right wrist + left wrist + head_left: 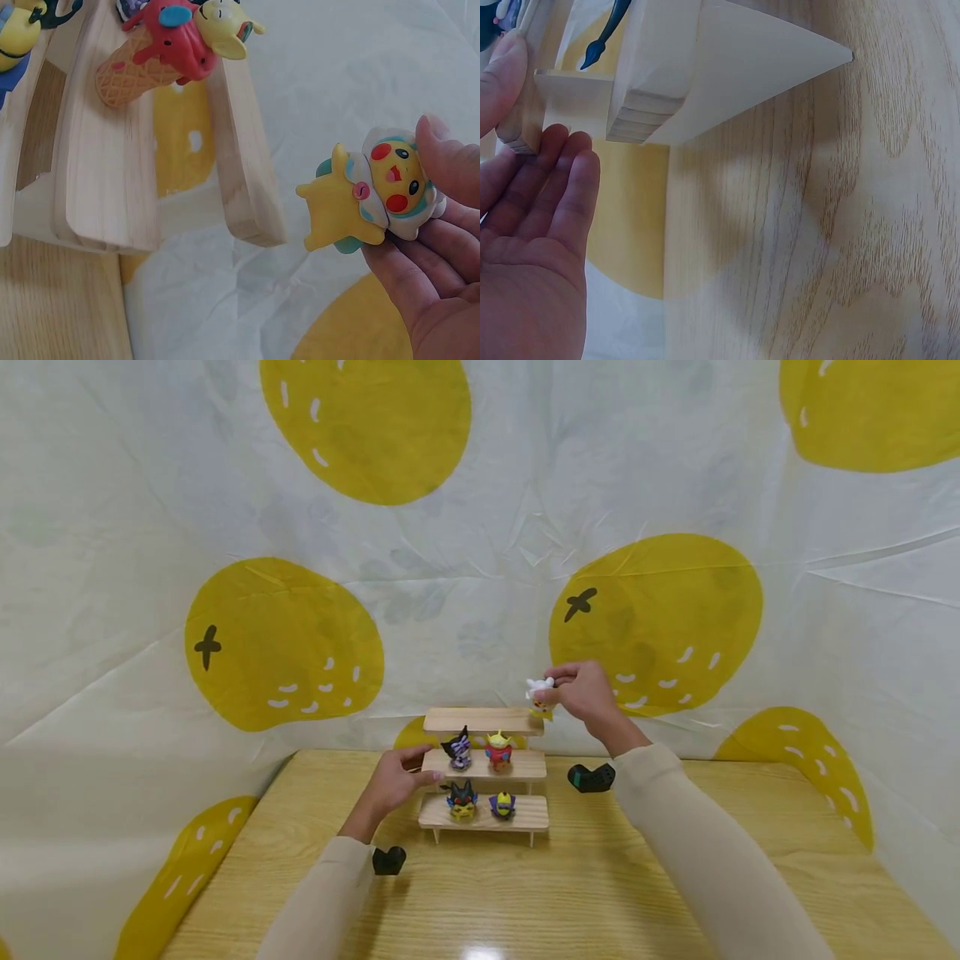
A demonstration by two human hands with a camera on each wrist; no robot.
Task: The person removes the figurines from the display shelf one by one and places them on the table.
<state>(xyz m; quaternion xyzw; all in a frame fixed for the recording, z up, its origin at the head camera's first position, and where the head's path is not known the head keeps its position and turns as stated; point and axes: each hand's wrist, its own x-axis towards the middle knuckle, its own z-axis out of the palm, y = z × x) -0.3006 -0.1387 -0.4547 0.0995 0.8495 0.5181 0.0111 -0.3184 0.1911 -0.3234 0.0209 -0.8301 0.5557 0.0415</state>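
Observation:
A three-tier wooden stand [483,720] stands on the table. My right hand [592,697] pinches a yellow figure with a white hood [367,191] by its head, in the air beside the right end of the top tier. In the left wrist view my left hand [540,217] grips the left end of the middle tier [525,127], thumb above and fingers below. On the middle tier are a black-and-purple figure [458,750] and a red figure with a yellow head [498,752]. The bottom tier holds a black-eared figure [462,802] and a small yellow-and-purple figure [503,806].
Behind the table [480,893] hangs a white cloth [465,643] with large yellow fruit shapes. A black device [591,777] shows by the right wrist, and another black device [389,861] by the left wrist.

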